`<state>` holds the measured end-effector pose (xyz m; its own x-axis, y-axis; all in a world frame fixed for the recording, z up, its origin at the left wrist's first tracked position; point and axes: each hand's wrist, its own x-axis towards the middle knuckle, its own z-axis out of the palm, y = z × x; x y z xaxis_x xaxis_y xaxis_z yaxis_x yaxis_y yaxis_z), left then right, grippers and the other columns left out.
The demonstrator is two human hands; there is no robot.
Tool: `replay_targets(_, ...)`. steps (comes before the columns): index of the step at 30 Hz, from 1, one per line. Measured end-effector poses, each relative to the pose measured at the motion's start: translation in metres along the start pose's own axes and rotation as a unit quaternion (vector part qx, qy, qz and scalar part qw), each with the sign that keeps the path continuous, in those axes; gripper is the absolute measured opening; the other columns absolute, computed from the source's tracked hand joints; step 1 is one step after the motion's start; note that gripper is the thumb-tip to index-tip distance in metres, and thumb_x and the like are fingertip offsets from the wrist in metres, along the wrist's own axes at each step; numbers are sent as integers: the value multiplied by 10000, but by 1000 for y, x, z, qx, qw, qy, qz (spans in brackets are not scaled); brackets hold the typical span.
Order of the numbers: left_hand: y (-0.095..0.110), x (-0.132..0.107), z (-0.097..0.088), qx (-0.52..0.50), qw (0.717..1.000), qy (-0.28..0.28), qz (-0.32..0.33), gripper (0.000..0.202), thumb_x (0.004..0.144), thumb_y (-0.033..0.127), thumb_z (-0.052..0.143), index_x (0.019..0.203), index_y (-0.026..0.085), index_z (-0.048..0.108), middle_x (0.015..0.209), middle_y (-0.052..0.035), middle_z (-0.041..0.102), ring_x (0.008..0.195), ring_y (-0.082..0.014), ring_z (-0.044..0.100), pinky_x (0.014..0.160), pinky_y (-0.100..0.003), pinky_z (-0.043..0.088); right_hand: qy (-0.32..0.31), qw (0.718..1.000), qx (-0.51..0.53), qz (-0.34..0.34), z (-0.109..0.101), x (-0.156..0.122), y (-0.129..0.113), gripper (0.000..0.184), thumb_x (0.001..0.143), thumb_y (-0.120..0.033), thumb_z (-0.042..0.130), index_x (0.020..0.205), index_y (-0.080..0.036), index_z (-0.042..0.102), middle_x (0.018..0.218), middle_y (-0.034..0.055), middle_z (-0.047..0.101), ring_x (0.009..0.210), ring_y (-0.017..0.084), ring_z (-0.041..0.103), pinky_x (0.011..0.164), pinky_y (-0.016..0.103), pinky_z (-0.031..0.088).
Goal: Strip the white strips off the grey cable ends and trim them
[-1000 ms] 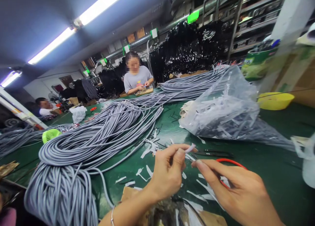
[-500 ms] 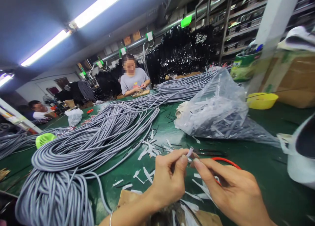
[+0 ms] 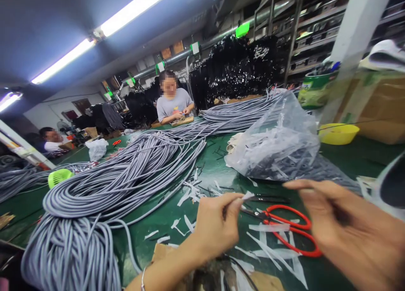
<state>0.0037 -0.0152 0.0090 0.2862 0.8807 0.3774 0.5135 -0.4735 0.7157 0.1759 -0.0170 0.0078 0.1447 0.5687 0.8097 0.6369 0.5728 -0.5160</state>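
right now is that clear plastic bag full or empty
Full: the clear plastic bag bulges with white strips and dark pieces, lying on the green table.

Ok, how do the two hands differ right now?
The left hand pinches a small white strip at thumb and forefinger; the right hand is open and holds nothing. The left hand is sharp, the right hand blurred. Both hover over the green table, near the red scissors.

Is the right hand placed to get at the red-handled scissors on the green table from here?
Probably yes. The right hand hovers open just beside the red-handled scissors, which lie flat on the green table among white paper strips; nothing lies between them.
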Motion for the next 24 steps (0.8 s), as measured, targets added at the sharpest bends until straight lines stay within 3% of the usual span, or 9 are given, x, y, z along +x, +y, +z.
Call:
replay_targets(2, 0, 2, -5, -44, 998, -2, -35, 357, 903, 303, 398, 947, 131, 707, 526, 5, 520, 449, -88, 321, 451, -213, 258, -52, 992, 4, -117, 3, 4, 1, 154, 870, -267, 492, 941, -259, 628, 701, 6, 673, 541, 122, 604, 495, 225, 444)
replay_targets(4, -1, 4, -10, -85, 995, -21, -43, 393, 905, 356, 398, 944, 116, 707, 501, 25, 438, 454, -81, 273, 441, -208, 223, -92, 978, 4, -188, 6, 5, -1, 210, 870, -225, 472, 986, -258, 644, 607, -19, 646, 482, 108, 582, 472, 219, 437)
replay_targets(8, -3, 4, -11, -118, 988, -88, -48, 438, 900, 409, 402, 876, 100, 712, 471, 27, 429, 436, -79, 308, 425, -197, 252, -78, 973, -28, -214, 8, 5, -3, 286, 865, -168, 411, 857, -244, 687, 554, -12, 654, 433, 103, 573, 454, 220, 437)
replay_targets(12, -4, 4, -12, 19, 996, -82, 30, 319, 877, 301, 456, 822, 134, 723, 591, -34, 613, 503, -110, 473, 493, -210, 349, -87, 976, -45, -195, 11, 2, -2, 294, 845, -156, 394, 723, -220, 653, 622, 12, 693, 520, 134, 639, 484, 224, 460)
replay_targets(15, -6, 5, -14, 109, 983, -90, 116, 252, 852, 226, 483, 895, 168, 724, 769, -74, 694, 644, -152, 585, 593, -232, 411, -134, 984, -17, -118, 17, -2, 0, 257, 823, -172, 405, 700, -210, 627, 597, 6, 678, 492, 134, 621, 448, 218, 435)
replay_targets(17, -7, 5, -16, 97, 980, -111, 136, 250, 845, 218, 490, 878, 157, 730, 783, -90, 707, 655, -161, 602, 601, -239, 420, -191, 980, 51, -24, 21, -2, 2, 241, 829, -243, 436, 659, -207, 603, 523, -12, 625, 426, 119, 562, 401, 208, 402)
replay_targets(20, -7, 6, -16, -5, 990, -115, 75, 257, 827, 274, 525, 823, 133, 740, 657, -79, 692, 531, -137, 545, 522, -225, 394, -262, 939, 195, 111, 25, 2, 0, 350, 824, -423, 481, 564, -197, 534, 467, -26, 523, 398, 101, 469, 361, 197, 371)
replay_targets(24, -9, 9, -14, -132, 989, -58, -41, 322, 809, 366, 550, 854, 106, 735, 667, -81, 675, 548, -135, 524, 529, -222, 407, -265, 900, 288, 190, 27, 5, -7, 433, 743, -574, 545, 569, -178, 548, 528, -6, 533, 477, 113, 485, 414, 206, 423)
